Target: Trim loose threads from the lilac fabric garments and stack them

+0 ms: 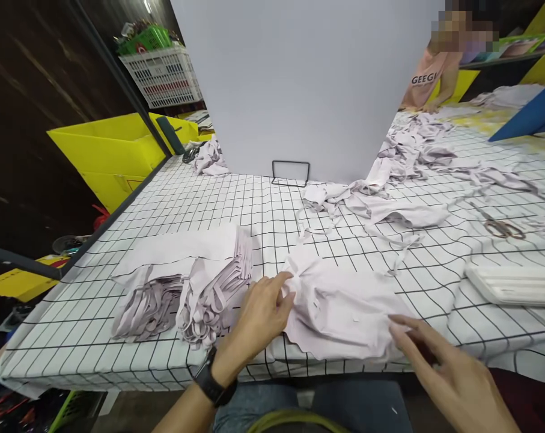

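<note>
A pale lilac-grey fabric piece [344, 310], creased on its left side, lies on the checked tablecloth [272, 210] in front of me. My left hand [267, 304], with a black watch on the wrist, pinches its upper left part between thumb and fingers. At its right edge, my right hand [438, 349] has thumb and forefinger closed on the fabric; the other fingers are curled. Left of my left hand sits a neat stack of matching fabric pieces [182, 252], their straps hanging in loops toward me.
A large white board [299, 90] stands upright behind, by a black wire stand [291, 173]. Loose fabric pieces [407, 150] heap at right. Scissors [502, 227] and a white plastic tray [520, 282] lie right. Yellow bins [114, 153] flank the left edge. A co-worker [434, 72] sits at far right.
</note>
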Demonstrator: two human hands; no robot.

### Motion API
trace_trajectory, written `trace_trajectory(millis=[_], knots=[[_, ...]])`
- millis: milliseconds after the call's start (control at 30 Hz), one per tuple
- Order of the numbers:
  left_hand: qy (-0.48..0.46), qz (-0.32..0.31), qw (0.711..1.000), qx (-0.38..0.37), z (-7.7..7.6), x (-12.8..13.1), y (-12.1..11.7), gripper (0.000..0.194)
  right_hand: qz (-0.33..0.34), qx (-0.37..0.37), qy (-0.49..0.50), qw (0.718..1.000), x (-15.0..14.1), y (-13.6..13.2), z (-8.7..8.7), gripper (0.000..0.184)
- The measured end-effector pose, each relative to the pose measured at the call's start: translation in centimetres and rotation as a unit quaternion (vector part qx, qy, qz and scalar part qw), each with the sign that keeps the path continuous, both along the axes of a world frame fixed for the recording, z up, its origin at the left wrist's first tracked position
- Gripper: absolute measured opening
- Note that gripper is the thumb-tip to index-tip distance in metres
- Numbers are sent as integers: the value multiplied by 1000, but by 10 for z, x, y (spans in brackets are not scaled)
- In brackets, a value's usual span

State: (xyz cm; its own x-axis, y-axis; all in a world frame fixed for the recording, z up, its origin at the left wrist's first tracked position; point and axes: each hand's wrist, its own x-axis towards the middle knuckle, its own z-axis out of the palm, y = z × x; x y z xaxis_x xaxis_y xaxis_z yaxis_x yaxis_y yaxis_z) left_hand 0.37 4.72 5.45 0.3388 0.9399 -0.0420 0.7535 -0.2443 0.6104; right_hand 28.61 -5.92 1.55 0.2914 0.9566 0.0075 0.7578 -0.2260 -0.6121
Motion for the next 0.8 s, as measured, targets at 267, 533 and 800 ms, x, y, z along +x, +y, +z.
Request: trace_trajectory(millis=[267,533,800], knots=[[108,17,994,-19,-2,28,25,38,19,-32,-27,999,-1,30,7,46],[-266,164,938,-151,-5,12,21,15,-167,5,351,921,5,15,10,48],[-673,299,547,-397,6,23,15,26,-230,35,653,721,-7,6,6,19]])
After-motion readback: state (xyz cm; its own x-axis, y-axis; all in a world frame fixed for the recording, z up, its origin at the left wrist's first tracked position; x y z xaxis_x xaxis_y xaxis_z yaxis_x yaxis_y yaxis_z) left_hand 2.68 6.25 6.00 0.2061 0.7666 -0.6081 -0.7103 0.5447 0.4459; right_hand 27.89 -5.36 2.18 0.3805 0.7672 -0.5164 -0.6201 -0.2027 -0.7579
